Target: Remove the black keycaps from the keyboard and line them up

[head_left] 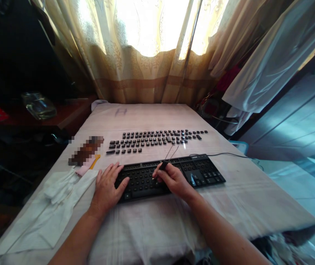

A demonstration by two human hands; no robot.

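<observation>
A black keyboard point(201, 173) lies on the cloth-covered table, with many of its keycaps off on the left and middle part. My left hand point(107, 187) rests on its left end, fingers spread, holding nothing. Over the middle of the keyboard, my right hand point(172, 178) is closed round a small tool with a black grip point(163, 165) and two thin wire prongs that point up and away. The tool's lower end is near the key area; whether it touches cannot be made out. Behind the keyboard, loose black keycaps point(151, 140) lie in rows.
White cloth point(60, 206) and a pink and yellow item point(89, 164) lie at the left, beside a blurred-out object point(87, 151). The keyboard cable point(231, 154) runs off right. A glass jar point(39, 106) stands on a wooden surface far left. Curtains point(135, 81) hang behind.
</observation>
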